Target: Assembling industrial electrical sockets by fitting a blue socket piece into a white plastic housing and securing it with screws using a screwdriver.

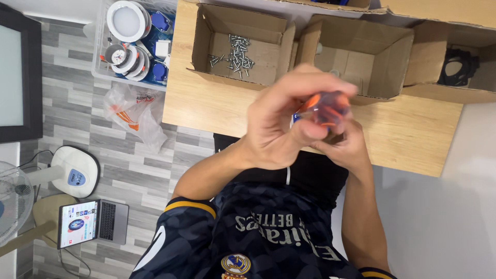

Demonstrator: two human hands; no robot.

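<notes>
Both hands are raised together close to the camera, above the front edge of a wooden table (408, 134). My left hand (279, 121) curls its fingers over a small blurred object with orange and blue parts (328, 107). My right hand (349, 149) holds the same object from underneath, its fingers mostly hidden behind the left hand. Motion blur hides what kind of object it is.
On the table stand open cardboard boxes: one holding several loose screws (235, 54), one middle box (361, 57), and one with a black part (457, 66). A clear bin of round white lamps (135, 39), a plastic bag (132, 111), a laptop (92, 222) and a fan (15, 199) are on the floor at the left.
</notes>
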